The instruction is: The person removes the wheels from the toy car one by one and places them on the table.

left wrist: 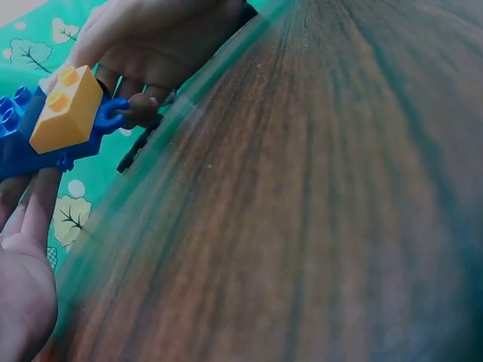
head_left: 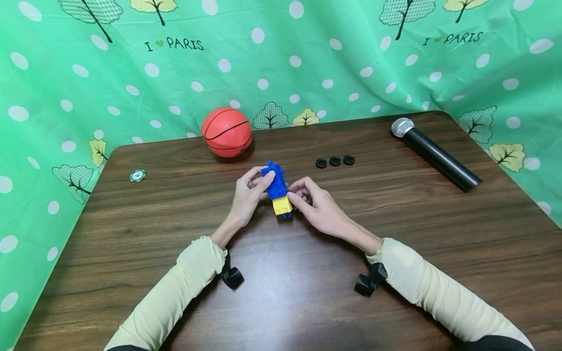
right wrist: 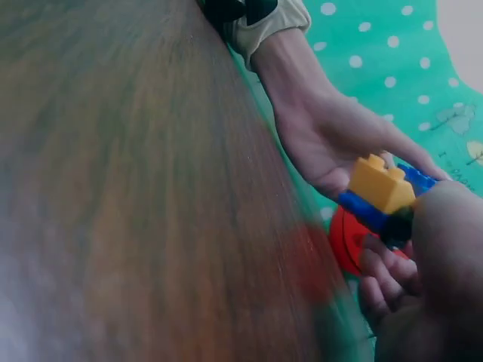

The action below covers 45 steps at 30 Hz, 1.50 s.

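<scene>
While hands [head_left: 247,197] [head_left: 319,208] grip blocks [head_left: 278,189], cloth [head_left: 281,51] reading "PARIS"

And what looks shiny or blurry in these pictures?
Head view: pale glare on the wood-grain tabletop, lower centre; left wrist view: yellow brick fairly crisp, near tabletop smeared; right wrist view: tabletop soft, with a red smear, likely reflecting the red basketball.

Two hands meet at one blue-and-yellow brick toy [head_left: 276,186], with one dark round piece [right wrist: 398,227], blurred, at the right hand's [head_left: 320,207] fingers. Beyond the right hand lie three black wheels [head_left: 335,161]; farther right, one microphone [head_left: 443,158]. Beyond the left hand [head_left: 247,199] sits one red ball [head_left: 226,132]; to its left, one chip [head_left: 137,175].
</scene>
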{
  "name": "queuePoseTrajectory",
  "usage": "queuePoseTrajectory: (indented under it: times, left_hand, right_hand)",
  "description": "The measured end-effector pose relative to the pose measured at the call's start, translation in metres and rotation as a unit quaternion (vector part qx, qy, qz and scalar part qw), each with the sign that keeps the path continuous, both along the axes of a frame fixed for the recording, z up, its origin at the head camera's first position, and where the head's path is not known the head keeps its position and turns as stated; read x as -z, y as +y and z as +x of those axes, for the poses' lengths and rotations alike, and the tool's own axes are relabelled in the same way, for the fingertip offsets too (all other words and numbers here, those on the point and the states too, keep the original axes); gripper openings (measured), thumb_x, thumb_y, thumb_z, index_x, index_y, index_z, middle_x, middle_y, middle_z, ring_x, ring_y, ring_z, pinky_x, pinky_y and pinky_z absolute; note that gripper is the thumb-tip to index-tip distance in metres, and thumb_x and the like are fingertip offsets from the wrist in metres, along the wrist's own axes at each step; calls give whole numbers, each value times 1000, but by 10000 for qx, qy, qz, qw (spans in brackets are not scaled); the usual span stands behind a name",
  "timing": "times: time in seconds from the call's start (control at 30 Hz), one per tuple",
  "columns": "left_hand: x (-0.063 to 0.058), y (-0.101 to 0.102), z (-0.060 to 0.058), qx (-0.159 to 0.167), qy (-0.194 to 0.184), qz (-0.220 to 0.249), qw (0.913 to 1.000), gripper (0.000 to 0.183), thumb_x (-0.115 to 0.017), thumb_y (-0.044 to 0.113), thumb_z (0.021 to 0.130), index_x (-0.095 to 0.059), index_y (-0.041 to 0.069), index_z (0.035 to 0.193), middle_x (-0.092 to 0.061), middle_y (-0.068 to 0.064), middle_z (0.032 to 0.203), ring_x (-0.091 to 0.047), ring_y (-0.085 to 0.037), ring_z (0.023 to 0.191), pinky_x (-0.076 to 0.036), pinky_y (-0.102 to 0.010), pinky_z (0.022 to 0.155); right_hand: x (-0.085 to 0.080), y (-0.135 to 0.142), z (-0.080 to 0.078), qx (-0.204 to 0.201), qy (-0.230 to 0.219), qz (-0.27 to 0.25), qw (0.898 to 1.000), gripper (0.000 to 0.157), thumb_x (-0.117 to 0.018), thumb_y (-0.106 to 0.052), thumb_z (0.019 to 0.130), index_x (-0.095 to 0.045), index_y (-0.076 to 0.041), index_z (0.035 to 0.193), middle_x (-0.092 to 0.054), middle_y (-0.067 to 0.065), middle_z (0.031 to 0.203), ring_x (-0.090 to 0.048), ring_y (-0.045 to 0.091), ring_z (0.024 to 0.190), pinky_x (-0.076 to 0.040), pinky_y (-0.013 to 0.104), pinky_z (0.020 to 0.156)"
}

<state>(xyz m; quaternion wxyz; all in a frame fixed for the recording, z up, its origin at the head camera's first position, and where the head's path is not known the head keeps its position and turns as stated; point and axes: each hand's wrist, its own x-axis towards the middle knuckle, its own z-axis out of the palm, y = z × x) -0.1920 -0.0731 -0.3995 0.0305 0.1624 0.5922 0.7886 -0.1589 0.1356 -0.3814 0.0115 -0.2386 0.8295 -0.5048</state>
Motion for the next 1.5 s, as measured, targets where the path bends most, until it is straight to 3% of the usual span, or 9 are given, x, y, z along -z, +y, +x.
queuePoseTrajectory:
  times: [0.17,0.37,0.43,0.57,0.77,0.93,1.07,1.27,1.5]
  left_hand:
    - [0,0,0,423,-181,198,9987,61,-67,32,102,-45,-9,141,-68,-30,116,-73,-22,99,-60,-37,85]
    - [0,1,-1,508,-328,-531,9968,54,-65,26,101,-49,-7,140,-70,-21,114,-70,-15,91,-59,-30,80]
    - [0,1,0,490,-352,-608,9963,50,-61,21,102,-49,-7,142,-69,-21,117,-70,-14,91,-59,-30,80]
    - [-2,2,2,570,-485,-188,9970,50,-56,13,103,-44,-10,145,-67,-22,119,-70,-14,95,-59,-30,82]
    - [-4,2,4,752,-609,304,9948,51,-50,11,105,-38,-12,148,-66,-20,118,-71,-17,94,-60,-30,80]
    - [-4,3,5,684,-575,260,9957,46,-52,11,105,-41,-12,144,-68,-15,116,-70,-15,97,-59,-30,82]
    - [-4,5,6,592,-292,111,9978,41,-54,11,104,-46,-10,139,-71,-10,108,-70,-15,94,-60,-32,81]
    - [-2,6,6,314,-41,-57,9995,37,-59,13,102,-52,-6,133,-73,-8,100,-71,-14,88,-61,-32,77]
    - [-2,4,6,562,-424,351,9969,47,-57,12,101,-48,-11,140,-72,-11,106,-72,-16,91,-61,-31,76]
  right_hand:
    - [1,-3,-2,580,127,-311,9977,17,-59,-16,107,-61,-2,116,-65,7,95,-57,21,79,-46,26,68]
    - [1,-10,-2,891,108,-529,9946,21,-58,-20,108,-60,-2,117,-65,9,96,-58,21,82,-46,27,71]
    - [2,-12,-2,864,65,-558,9947,22,-58,-21,108,-59,-2,119,-64,10,98,-58,21,84,-47,27,72]
    - [3,-15,-1,684,7,-534,9962,24,-57,-21,108,-56,-1,122,-63,11,101,-59,21,86,-48,29,75]
    - [6,-17,-2,634,440,-598,9952,21,-60,-16,107,-59,0,121,-65,9,95,-59,20,82,-48,28,73]
    - [8,-17,-2,777,1043,-504,9902,18,-64,-12,104,-64,0,117,-68,6,91,-60,17,79,-50,28,71]
    - [9,-17,-2,934,1547,-423,9826,12,-66,-9,102,-65,0,111,-67,6,90,-59,16,77,-49,28,68]
    - [10,-19,-2,1084,1732,-475,9777,13,-66,-11,102,-64,-1,110,-66,6,88,-57,16,75,-46,27,65]
    - [10,-13,-8,506,1997,-263,9782,8,-64,-4,102,-63,1,108,-65,7,86,-60,16,75,-50,29,66]
